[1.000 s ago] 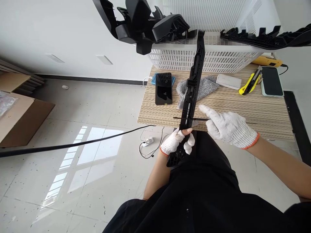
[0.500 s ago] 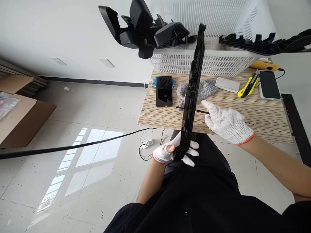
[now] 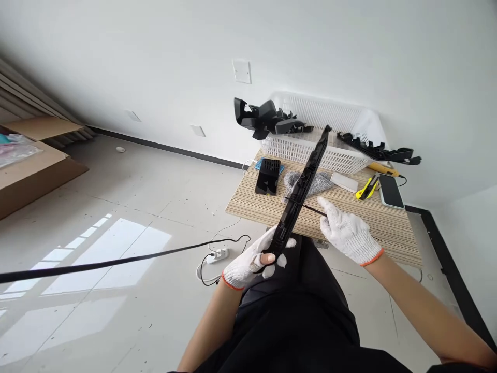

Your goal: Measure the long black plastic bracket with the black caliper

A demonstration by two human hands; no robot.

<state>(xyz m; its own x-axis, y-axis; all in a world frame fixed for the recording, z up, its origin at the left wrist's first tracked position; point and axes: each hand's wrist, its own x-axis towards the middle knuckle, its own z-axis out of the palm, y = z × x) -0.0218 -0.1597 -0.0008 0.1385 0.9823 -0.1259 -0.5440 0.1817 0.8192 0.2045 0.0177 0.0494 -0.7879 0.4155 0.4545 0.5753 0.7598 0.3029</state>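
My left hand, in a white knit glove with a bare thumb tip, is closed around the lower end of a long black plastic trim piece. This ribbed piece slants up and away over the table. From my gloved right hand a thin black rod-like tool sticks out to the left. Its fingers are closed on the tool, with the index finger stretched along it. The rod reaches the middle of the trim piece, its tip showing just left of it; whether it touches is unclear.
A wood-striped table carries a white plastic basket with black molded parts lying over its rim. A grey cloth, black phone, yellow utility knife, and second phone lie there. A power strip is on the floor.
The camera view has pulled back, showing more wall and a smaller basket. The trim piece leans further right at its top. Both hands keep their hold.
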